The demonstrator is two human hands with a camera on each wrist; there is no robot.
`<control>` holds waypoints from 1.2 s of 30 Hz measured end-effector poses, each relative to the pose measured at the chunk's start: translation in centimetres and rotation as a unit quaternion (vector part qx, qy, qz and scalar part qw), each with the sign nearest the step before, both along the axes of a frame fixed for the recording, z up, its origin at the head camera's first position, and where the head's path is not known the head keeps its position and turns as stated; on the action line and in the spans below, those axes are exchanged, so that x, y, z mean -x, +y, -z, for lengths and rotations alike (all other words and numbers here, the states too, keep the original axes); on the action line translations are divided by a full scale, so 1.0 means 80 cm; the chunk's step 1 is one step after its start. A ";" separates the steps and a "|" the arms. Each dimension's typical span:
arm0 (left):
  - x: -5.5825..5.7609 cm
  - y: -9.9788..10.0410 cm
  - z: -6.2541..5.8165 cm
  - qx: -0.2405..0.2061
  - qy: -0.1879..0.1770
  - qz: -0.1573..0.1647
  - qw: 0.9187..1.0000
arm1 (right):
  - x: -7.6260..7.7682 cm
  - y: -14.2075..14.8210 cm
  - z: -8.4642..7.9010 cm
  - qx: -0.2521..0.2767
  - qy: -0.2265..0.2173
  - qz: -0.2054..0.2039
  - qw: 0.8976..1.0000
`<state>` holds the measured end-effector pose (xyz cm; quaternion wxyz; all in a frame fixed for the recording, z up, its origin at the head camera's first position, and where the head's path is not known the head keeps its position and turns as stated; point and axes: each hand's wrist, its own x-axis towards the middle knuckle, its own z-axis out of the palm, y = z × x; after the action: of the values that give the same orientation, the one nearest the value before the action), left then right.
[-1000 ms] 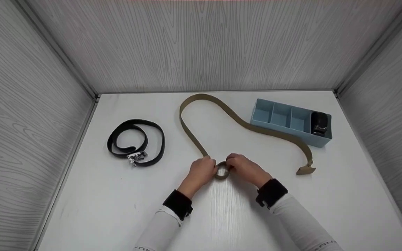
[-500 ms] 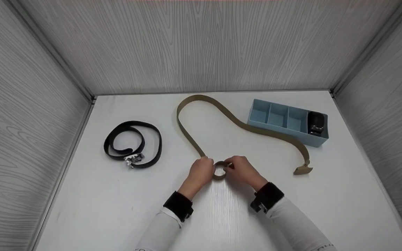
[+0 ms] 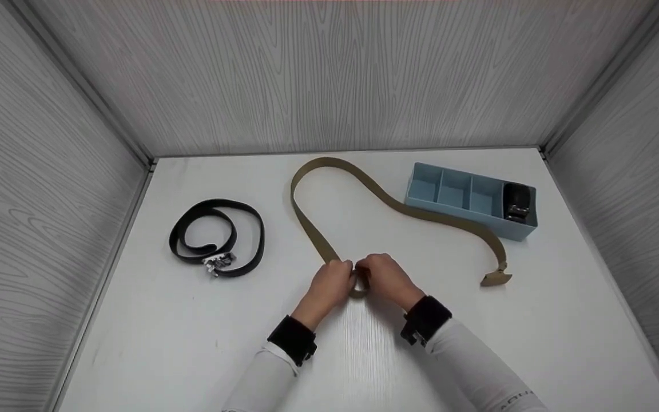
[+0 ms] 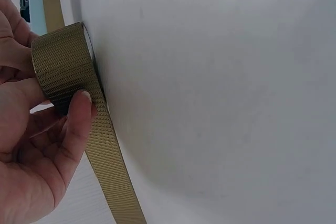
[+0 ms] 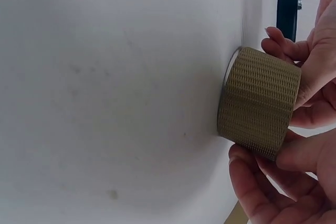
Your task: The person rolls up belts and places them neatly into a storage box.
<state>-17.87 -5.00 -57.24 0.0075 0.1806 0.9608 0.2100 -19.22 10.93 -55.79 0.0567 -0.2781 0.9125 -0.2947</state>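
Observation:
A tan webbing belt (image 3: 384, 197) lies in a long curve, its near end bent into a small ring (image 4: 63, 61) standing on edge. At the ring's left side my left hand (image 3: 332, 280) pinches the strap, thumb (image 4: 81, 114) against the outer face where the straight run leaves it. My right hand (image 3: 389, 278) holds the ring's opposite side between thumb and fingers (image 5: 244, 174). The ring's woven outer face (image 5: 260, 103) fills the gap between both hands in the right wrist view. Its far end carries a flat tan buckle (image 3: 496, 278).
A black belt (image 3: 255, 220) with a silver buckle (image 3: 219, 262) lies loosely coiled at left. At back right stands a blue divided box (image 3: 467, 216), a rolled black belt (image 3: 517, 200) in its right compartment. The tan strap runs along its front. Grey panels (image 3: 329, 80) enclose the table.
My right hand has shifted left, closer to my left hand, and the ring between them shows less. The strap beside my left hand turns more of its flat face upward.

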 end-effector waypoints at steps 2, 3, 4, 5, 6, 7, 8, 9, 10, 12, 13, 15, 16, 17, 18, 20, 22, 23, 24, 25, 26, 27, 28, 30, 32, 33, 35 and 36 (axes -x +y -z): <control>-0.001 -0.001 0.000 0.001 -0.002 -0.008 1.000 | 0.001 -0.001 0.000 0.004 -0.003 0.006 1.000; -0.002 -0.002 0.000 0.001 -0.006 -0.014 1.000 | 0.001 -0.001 0.000 0.005 -0.003 0.010 1.000; -0.003 -0.003 0.000 0.000 -0.010 -0.022 1.000 | 0.002 -0.001 0.000 0.007 -0.007 0.013 1.000; -0.004 -0.004 0.000 -0.002 -0.015 -0.028 0.999 | 0.002 0.000 0.001 0.009 -0.010 0.016 1.000; -0.005 -0.004 -0.001 -0.005 -0.022 -0.034 0.999 | 0.002 0.001 0.001 0.011 -0.016 0.019 1.000; -0.006 -0.005 -0.001 -0.009 -0.027 -0.039 0.999 | 0.002 0.001 0.001 0.010 -0.021 0.022 0.999; -0.007 -0.006 -0.002 -0.014 -0.032 -0.044 0.998 | 0.002 0.002 0.000 0.007 -0.027 0.023 0.999; -0.008 -0.006 -0.003 -0.020 -0.037 -0.049 0.998 | 0.002 0.002 0.000 0.004 -0.032 0.023 0.999; -0.009 -0.007 -0.004 -0.026 -0.042 -0.052 0.997 | 0.003 0.002 -0.001 0.001 -0.039 0.022 0.999; -0.010 -0.008 -0.004 -0.035 -0.053 -0.055 0.996 | 0.003 0.001 -0.003 -0.013 -0.053 0.022 0.998; -0.010 -0.008 -0.005 -0.039 -0.056 -0.055 0.996 | 0.003 0.000 -0.004 -0.021 -0.058 0.021 0.998; -0.012 -0.009 -0.005 -0.045 -0.066 -0.053 0.995 | 0.004 -0.004 -0.005 -0.036 -0.071 0.024 0.997; -0.012 -0.010 -0.004 -0.047 -0.069 -0.051 0.995 | 0.004 -0.006 -0.006 -0.043 -0.079 0.027 0.996; -0.013 -0.010 -0.004 -0.048 -0.073 -0.048 0.995 | 0.004 -0.008 -0.006 -0.049 -0.085 0.028 0.995; -0.014 -0.011 -0.004 -0.048 -0.078 -0.047 0.995 | 0.005 -0.010 -0.006 -0.054 -0.090 0.029 0.994; -0.015 -0.013 -0.004 -0.046 -0.087 -0.044 0.994 | 0.005 -0.012 -0.005 -0.057 -0.098 0.028 0.993; -0.016 -0.016 -0.003 -0.043 -0.096 -0.045 0.993 | 0.006 -0.014 -0.003 -0.054 -0.103 0.023 0.993; -0.016 -0.017 -0.003 -0.042 -0.100 -0.046 0.993 | 0.005 -0.015 -0.002 -0.051 -0.103 0.020 0.993; -0.016 -0.019 -0.003 -0.041 -0.103 -0.049 0.993 | 0.005 -0.015 -0.002 -0.048 -0.104 0.018 0.993; -0.016 -0.020 -0.003 -0.040 -0.104 -0.050 0.993 | 0.005 -0.015 -0.001 -0.044 -0.104 0.016 0.994; -0.016 -0.021 -0.003 -0.039 -0.105 -0.051 0.992 | 0.005 -0.016 -0.001 -0.040 -0.102 0.015 0.994; -0.016 -0.021 -0.003 -0.037 -0.103 -0.051 0.993 | 0.005 -0.016 -0.001 -0.038 -0.098 0.013 0.994; -0.015 -0.022 -0.004 -0.036 -0.099 -0.051 0.993 | 0.005 -0.016 -0.002 -0.038 -0.093 0.011 0.995; -0.014 -0.023 -0.004 -0.030 -0.092 -0.048 0.994 | 0.005 -0.015 -0.003 -0.041 -0.078 0.004 0.996; -0.013 -0.023 -0.005 -0.028 -0.088 -0.043 0.995 | 0.005 -0.015 -0.003 -0.049 -0.066 -0.002 0.997; -0.012 -0.023 -0.005 -0.028 -0.086 -0.041 0.995 | 0.005 -0.015 -0.004 -0.051 -0.060 -0.004 0.997; -0.011 -0.023 -0.005 -0.033 -0.089 -0.040 0.995 | 0.005 -0.016 -0.004 -0.057 -0.052 -0.006 0.997; -0.011 -0.023 -0.005 -0.037 -0.092 -0.038 0.994 | 0.005 -0.016 -0.005 -0.060 -0.047 -0.008 0.997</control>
<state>-16.98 -6.86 -56.83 0.0809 0.1242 0.9538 0.2615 -19.59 9.64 -55.42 0.1184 -0.2673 0.9226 -0.2516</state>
